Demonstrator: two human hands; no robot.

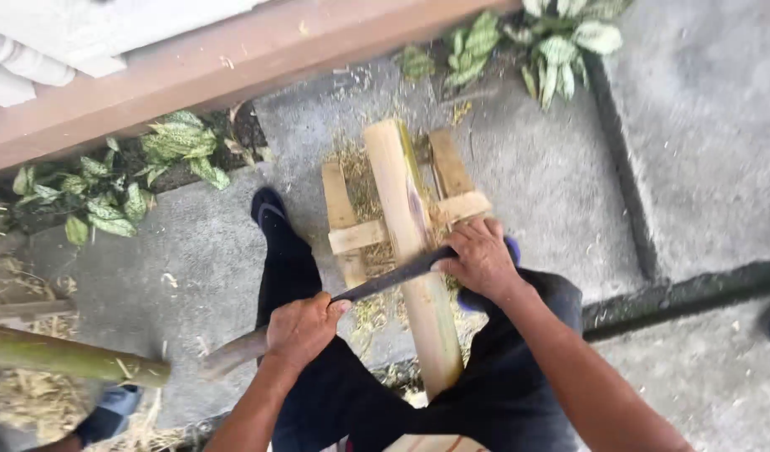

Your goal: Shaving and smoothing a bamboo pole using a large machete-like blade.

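Two-handed blade pull on a split bamboo slat

Left hand (299, 329) clenches the blade (385, 279) handle; right hand (479, 257) presses its far end across the bamboo slat (411, 243), centre, on a wooden frame (355, 237). Slat judged stiff, light, splintery; hold the near end.

Blade (393, 276) across bamboo (410, 243) — on frame (351, 237)

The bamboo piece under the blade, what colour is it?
Pale tan bamboo piece with a green edge, head view.

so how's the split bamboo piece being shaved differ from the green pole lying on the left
The split bamboo piece is pale, with its cut face up, resting on a wooden frame; the green pole is round, unpeeled and lies by the ground. The blade crosses the piece; nothing touches the pole. Both look like bamboo.
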